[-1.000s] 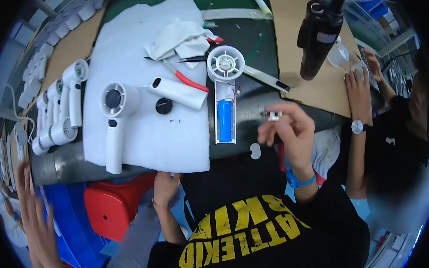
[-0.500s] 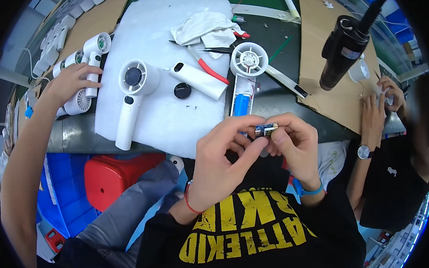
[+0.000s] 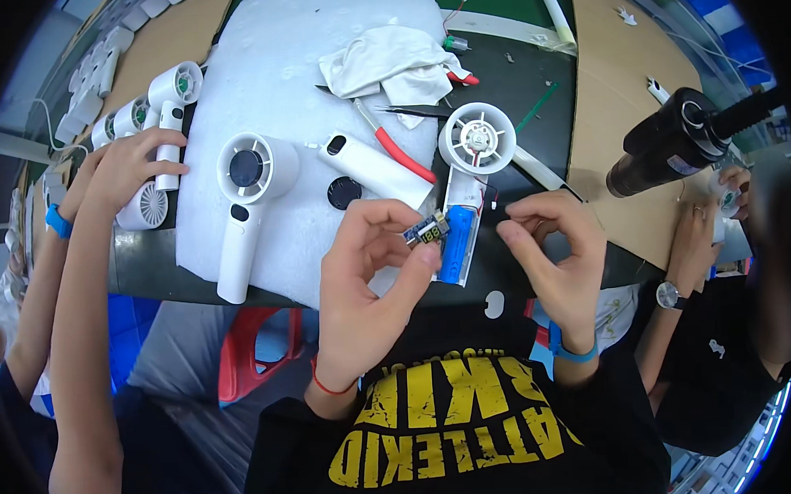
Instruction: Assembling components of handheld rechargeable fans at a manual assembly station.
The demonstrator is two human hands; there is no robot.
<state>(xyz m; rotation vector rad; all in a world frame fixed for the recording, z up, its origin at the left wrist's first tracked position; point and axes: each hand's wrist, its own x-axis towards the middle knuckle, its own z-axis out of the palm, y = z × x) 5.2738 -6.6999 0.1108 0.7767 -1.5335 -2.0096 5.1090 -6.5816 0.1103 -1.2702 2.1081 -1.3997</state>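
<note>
A: In the head view, what could go wrong from here?

B: The small circuit board (image 3: pixel 427 231) could slip, I'd say. The left hand (image 3: pixel 362 289) has it pinched between thumb and fingers, in front of the person, so a careless twist might drop it toward the blue cell (image 3: pixel 459 244), just beside its right end.

A: Would that matter?

B: It might. Bare contacts meeting metal could short; that's my judgement. A second worry is the white connector (image 3: pixel 494 205) on its thin leads: a brush from the right hand (image 3: pixel 563 243) could tug them.

A: What does the right hand grip?

B: Nothing that I can see. Thumb and forefinger stand apart, near the connector; I cannot tell whether they touch it.

A: Which way does the board point?

B: Its long axis slants from near left to far right, with the lit display (image 3: pixel 429 234) facing up.

A: And the open white handle (image 3: pixel 466 192)?

B: It runs mostly near to far, its near end leaning left and the fan head (image 3: pixel 477 139) at its far end. So the 2 long axes lie crosswise, not parallel.
</note>
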